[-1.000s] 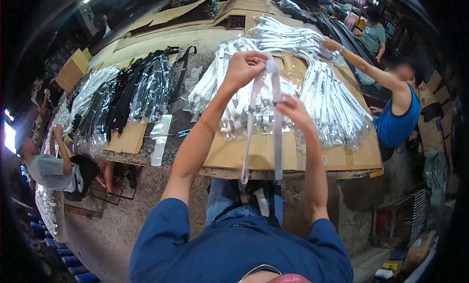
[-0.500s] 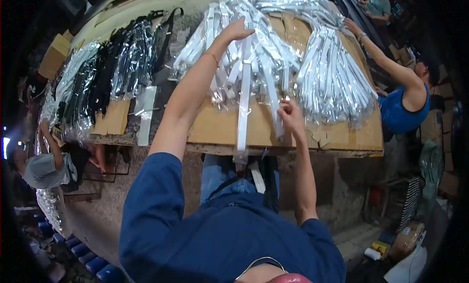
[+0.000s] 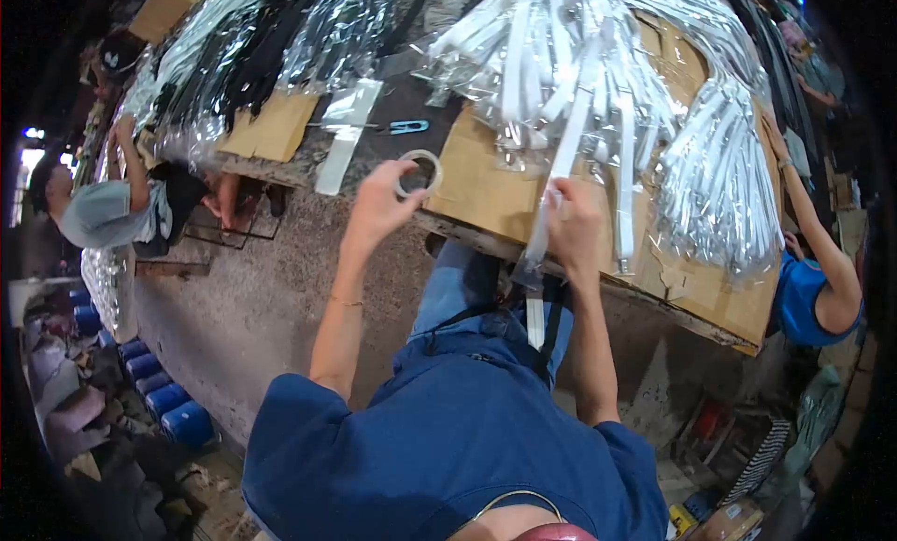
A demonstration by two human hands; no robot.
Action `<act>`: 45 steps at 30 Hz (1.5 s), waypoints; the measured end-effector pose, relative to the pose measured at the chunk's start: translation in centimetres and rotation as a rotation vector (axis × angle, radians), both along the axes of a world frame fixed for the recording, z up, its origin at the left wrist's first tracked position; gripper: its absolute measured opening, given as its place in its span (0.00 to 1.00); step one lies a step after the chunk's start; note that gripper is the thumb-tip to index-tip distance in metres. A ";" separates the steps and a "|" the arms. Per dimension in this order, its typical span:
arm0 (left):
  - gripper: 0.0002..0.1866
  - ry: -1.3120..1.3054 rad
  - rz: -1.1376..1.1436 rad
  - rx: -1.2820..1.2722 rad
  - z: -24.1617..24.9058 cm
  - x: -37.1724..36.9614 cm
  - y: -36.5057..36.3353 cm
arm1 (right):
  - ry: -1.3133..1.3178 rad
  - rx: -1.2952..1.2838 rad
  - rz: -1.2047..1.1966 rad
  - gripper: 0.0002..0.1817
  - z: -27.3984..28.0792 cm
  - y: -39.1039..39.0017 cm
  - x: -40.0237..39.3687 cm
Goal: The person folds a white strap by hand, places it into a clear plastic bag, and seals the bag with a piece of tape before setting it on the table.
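Note:
The fingers and thumb of my left hand point(image 3: 378, 207) curve round the near side of a ring-shaped roll of clear tape point(image 3: 432, 161) by the table's front edge. My right hand point(image 3: 576, 221) is closed on a white strip in clear plastic point(image 3: 566, 153). The strip's plastic end hangs past the table edge, and its upper part lies over a fanned pile of similar wrapped strips point(image 3: 517, 60). Exactly how the right fingertips grip the plastic is hidden.
Cardboard point(image 3: 467, 181) covers part of the table. A light blue clip point(image 3: 408, 126), a pale flat strip point(image 3: 348, 139) and black wrapped strips point(image 3: 266, 60) lie leftward. More white bundles point(image 3: 715, 181) lie right. One person point(image 3: 107, 212) sits left; another point(image 3: 811, 298) is at the right.
The view has turned, shifting the table contents. My left hand has come down from the pile to the tape roll. My right hand has moved onto the wrapped strip.

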State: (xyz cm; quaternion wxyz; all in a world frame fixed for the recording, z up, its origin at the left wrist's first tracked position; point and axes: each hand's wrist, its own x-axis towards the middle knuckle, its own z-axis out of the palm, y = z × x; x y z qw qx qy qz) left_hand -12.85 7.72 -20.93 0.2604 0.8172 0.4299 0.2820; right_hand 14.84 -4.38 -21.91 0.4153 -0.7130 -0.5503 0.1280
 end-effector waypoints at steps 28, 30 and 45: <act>0.12 0.015 -0.399 0.285 2.9 -0.6 -6.8 | 1.213 -0.623 0.683 0.22 3.9 -0.7 -7.2; 0.08 0.091 -0.470 0.262 2.0 0.0 -7.9 | 1.569 -0.531 0.747 0.24 4.6 -3.1 -6.2; 0.13 -0.339 -0.763 -0.515 -1.1 5.8 -14.1 | 0.592 -0.265 0.451 0.11 4.6 -9.8 -5.5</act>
